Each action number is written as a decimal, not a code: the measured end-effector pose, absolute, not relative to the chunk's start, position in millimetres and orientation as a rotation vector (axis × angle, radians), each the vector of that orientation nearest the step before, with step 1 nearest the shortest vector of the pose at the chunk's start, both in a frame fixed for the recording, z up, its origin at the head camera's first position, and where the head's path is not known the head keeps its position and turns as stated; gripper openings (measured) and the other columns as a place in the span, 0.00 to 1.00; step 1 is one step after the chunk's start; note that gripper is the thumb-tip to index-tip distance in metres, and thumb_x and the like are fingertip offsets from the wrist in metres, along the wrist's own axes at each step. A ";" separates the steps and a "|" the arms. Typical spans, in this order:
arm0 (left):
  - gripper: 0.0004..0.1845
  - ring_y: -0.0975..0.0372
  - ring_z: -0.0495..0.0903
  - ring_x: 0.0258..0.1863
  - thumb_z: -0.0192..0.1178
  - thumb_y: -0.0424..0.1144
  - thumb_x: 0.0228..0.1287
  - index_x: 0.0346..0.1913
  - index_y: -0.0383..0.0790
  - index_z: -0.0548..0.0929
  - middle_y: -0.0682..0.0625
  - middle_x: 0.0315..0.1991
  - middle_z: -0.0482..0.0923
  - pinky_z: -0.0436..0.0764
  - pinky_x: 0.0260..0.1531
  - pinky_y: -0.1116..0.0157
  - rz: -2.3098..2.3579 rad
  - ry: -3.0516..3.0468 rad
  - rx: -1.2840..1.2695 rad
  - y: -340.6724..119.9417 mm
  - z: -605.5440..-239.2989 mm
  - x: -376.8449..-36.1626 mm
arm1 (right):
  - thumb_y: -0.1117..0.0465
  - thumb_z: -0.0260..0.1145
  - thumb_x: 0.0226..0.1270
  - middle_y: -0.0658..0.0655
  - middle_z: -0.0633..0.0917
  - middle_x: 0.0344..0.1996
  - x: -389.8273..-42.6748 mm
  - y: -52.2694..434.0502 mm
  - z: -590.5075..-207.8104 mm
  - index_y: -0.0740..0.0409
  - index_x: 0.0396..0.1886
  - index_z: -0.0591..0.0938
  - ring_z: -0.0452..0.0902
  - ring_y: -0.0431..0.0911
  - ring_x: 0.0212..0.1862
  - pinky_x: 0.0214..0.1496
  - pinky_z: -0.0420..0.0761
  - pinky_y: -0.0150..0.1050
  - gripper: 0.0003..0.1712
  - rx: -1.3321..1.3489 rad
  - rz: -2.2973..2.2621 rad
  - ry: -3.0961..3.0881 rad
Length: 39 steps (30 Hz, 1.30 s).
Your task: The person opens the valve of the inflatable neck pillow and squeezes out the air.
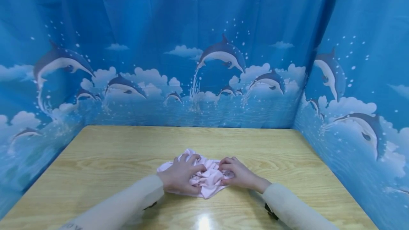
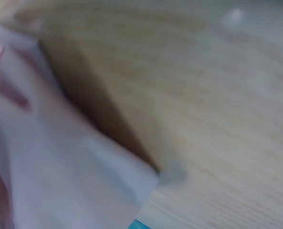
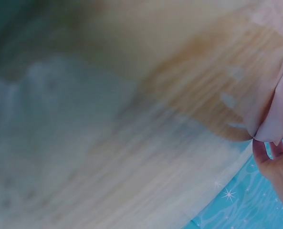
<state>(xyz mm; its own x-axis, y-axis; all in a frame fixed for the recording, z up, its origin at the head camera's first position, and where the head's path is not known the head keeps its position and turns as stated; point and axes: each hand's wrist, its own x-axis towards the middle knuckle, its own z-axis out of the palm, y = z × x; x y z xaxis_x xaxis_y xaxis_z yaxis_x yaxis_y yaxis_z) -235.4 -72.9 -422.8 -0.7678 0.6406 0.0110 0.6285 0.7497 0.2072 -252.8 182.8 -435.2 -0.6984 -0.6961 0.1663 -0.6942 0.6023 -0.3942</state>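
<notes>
two hands work a crumpled pale pink cloth (image 1: 204,178) at the lower centre of the head view, where it lies bunched on a light wood-grain tabletop (image 1: 112,159) near the person's edge. the left hand (image 1: 180,175) sits on the left half of the bundle with its fingers curled into the folds, gripping the fabric; the right hand (image 1: 238,174) meets it from the right, fingers likewise curled and pinching the gathered cloth, so that the two hands stand just beside each other with the creased middle of the cloth between them. cream sleeves (image 1: 127,201) run from both wrists to the bottom of the frame. in the left wrist view, blurred, the cloth (image 2: 69,176) fills the lower left and ends in a pale corner lying on the tabletop (image 2: 217,119). in the right wrist view, also blurred, a fold of the cloth (image 3: 277,119) hangs at the right edge just above the fingertips (image 3: 260,152) of that hand. a blue curtain printed with leaping dolphins (image 1: 223,56) and clouds walls in the tabletop on three sides across the upper frame. the cloth looks thin, soft and very light, likely to slump and slide on the glossy wood instead of holding any shape; a pinch at a free corner or hem, such as the corner at the near edge of the pile, seems the surest place to take hold, since the wadded centre would only drag more folds along.
</notes>
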 end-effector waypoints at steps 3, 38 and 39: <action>0.36 0.44 0.57 0.64 0.52 0.77 0.40 0.55 0.67 0.69 0.50 0.65 0.57 0.61 0.54 0.35 0.334 2.853 1.024 -72.8 -420.8 -236.5 | 0.51 0.69 0.50 0.54 0.78 0.47 -252.8 182.9 -435.8 0.53 0.42 0.81 0.68 0.46 0.47 0.50 0.72 0.43 0.19 -1.228 -0.691 2.813; 0.31 0.35 0.50 0.65 0.43 0.69 0.58 0.66 0.76 0.54 0.44 0.70 0.52 0.60 0.50 0.31 0.215 3.003 1.309 -72.2 -437.3 -232.2 | 0.51 0.70 0.49 0.53 0.78 0.48 -253.7 183.2 -434.2 0.52 0.41 0.81 0.68 0.45 0.48 0.51 0.71 0.44 0.19 -1.213 -0.730 2.787; 0.30 0.34 0.50 0.65 0.42 0.69 0.59 0.66 0.76 0.54 0.44 0.70 0.51 0.61 0.49 0.31 0.183 2.992 1.337 -73.3 -436.5 -232.0 | 0.51 0.70 0.49 0.53 0.78 0.48 -253.6 183.0 -433.7 0.52 0.41 0.81 0.68 0.46 0.48 0.51 0.70 0.44 0.19 -1.220 -0.731 2.788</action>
